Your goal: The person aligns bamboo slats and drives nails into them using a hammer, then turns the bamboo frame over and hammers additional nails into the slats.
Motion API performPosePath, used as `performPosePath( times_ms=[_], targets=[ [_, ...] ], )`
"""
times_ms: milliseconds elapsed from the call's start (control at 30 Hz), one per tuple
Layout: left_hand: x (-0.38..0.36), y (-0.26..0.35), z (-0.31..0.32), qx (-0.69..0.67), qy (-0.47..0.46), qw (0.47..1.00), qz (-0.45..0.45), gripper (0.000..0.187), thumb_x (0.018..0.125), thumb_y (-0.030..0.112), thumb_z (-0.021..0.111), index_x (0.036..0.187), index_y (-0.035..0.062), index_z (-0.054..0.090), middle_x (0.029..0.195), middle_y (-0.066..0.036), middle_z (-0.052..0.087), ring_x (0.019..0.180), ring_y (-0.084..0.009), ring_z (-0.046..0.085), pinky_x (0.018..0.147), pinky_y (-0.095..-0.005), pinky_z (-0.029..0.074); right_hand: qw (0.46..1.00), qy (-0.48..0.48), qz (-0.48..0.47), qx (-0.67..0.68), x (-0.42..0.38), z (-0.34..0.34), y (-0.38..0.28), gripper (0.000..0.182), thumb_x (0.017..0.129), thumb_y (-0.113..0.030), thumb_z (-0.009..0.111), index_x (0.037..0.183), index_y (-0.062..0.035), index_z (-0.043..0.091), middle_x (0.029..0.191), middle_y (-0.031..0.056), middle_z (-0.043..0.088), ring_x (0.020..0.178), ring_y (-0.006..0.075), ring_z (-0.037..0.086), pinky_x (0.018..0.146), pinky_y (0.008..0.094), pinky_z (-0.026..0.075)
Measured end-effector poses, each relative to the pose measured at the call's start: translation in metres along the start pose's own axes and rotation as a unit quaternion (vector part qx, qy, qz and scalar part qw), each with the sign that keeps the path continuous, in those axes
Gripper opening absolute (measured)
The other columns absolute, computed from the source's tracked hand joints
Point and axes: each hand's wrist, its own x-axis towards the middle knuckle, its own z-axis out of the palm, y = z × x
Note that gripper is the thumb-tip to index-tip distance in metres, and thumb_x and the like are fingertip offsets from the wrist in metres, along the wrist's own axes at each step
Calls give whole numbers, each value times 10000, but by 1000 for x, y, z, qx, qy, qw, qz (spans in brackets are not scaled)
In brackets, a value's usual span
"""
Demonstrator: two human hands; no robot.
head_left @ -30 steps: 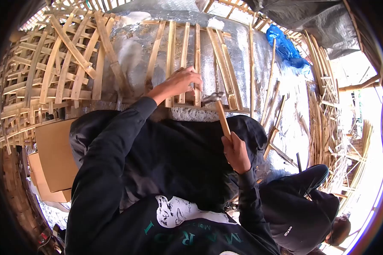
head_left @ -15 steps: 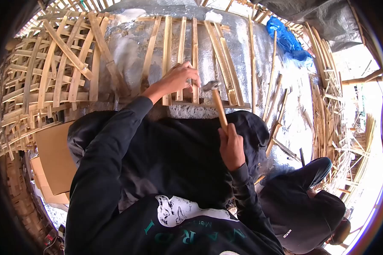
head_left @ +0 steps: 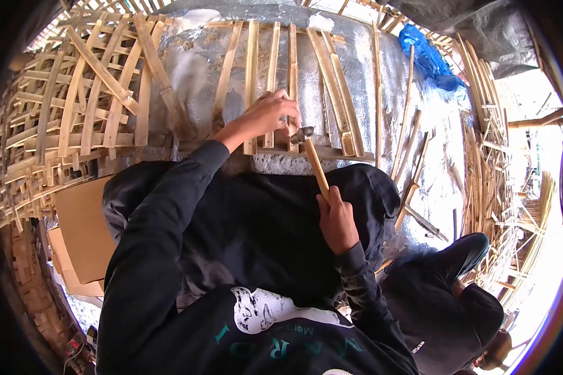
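Note:
My right hand (head_left: 339, 224) is wrapped round the wooden handle of a hammer (head_left: 317, 167). The hammer's metal head is close beside the fingertips of my left hand (head_left: 272, 116). Those fingers are bent and pinched together over the near end of a narrow bamboo strip (head_left: 293, 69); what is between them is too small to make out. More bamboo strips (head_left: 251, 62) lie side by side, their near ends across a crosswise wooden strip (head_left: 350, 154). Another crosswise strip (head_left: 222, 25) runs under their far ends.
A woven bamboo lattice (head_left: 69, 94) stands at left, above a cardboard box (head_left: 84, 228). Loose strips (head_left: 377, 94) and a blue plastic sheet (head_left: 425, 59) are at right. Another person in dark clothing (head_left: 444, 306) sits close by at lower right.
The hammer head has come down and left, nearer my left fingertips. My left hand stays at the same strip. The view has shifted slightly.

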Motion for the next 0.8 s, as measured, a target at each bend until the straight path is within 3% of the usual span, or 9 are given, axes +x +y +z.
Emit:
performPosePath(
  times_ms=[100,200,233,333,467,600,667,733,800],
  targets=[
    [-2,-2,4,3,26,1000,11,325,703,64,904,1001,159,816,1073,85,735,1143,-200,584,1091,-396,505,998,43,-38,18,2,-10,-13,211,1072,-119,623,1039,-15,443,730,315,603,718,529,631,568,603,448],
    [-4,-1,0,-8,4,1000,7,324,710,76,907,1011,145,812,1082,76,735,1143,-203,584,1094,-399,498,997,63,-1,48,-7,9,-6,209,1070,-119,628,1034,-17,449,730,310,602,702,524,630,558,592,448],
    [-2,-2,1,-7,6,1000,9,324,710,76,907,1011,145,812,1082,76,735,1143,-203,584,1094,-399,498,999,25,-7,40,-6,8,-2,212,1071,-114,630,1028,-18,446,727,305,600,699,523,632,557,583,451],
    [0,-4,3,6,-2,1000,0,338,699,86,914,1015,139,809,1081,72,732,1134,-213,584,1085,-399,496,999,31,-34,24,-4,-2,-10,208,1071,-103,623,1038,-17,436,727,304,603,700,522,639,559,584,455],
    [-4,0,0,0,13,1000,5,320,698,66,901,991,168,821,1048,93,729,1115,-202,580,1078,-381,500,996,69,16,60,-11,4,-21,202,1069,-93,620,1025,-18,438,743,310,613,731,524,648,571,587,456],
    [1,-4,2,-24,-2,1000,-1,296,725,51,880,999,135,806,1074,83,731,1120,-204,581,1064,-385,510,999,2,-2,39,-14,-1,-11,208,1060,-84,631,1031,-16,437,759,310,620,746,537,643,574,587,446],
    [-2,-5,5,-6,21,1000,19,259,735,65,878,970,153,815,1077,87,735,1121,-203,581,1066,-384,511,998,14,-14,54,-16,-3,-20,213,1059,-90,638,1036,-13,440,762,309,621,750,535,642,575,588,445],
    [-4,0,1,-6,-3,1000,-8,249,738,73,879,965,159,823,1077,84,736,1123,-203,583,1079,-387,504,993,96,0,67,-14,5,-24,220,1058,-97,644,1033,-11,443,761,309,619,752,528,643,579,594,440],
    [-4,3,-1,-21,11,1000,8,254,734,65,880,965,151,819,1078,82,735,1127,-200,581,1085,-392,497,994,76,40,64,-13,10,-17,215,1063,-93,636,1040,0,444,756,309,617,739,526,641,578,589,440]
  ],
)
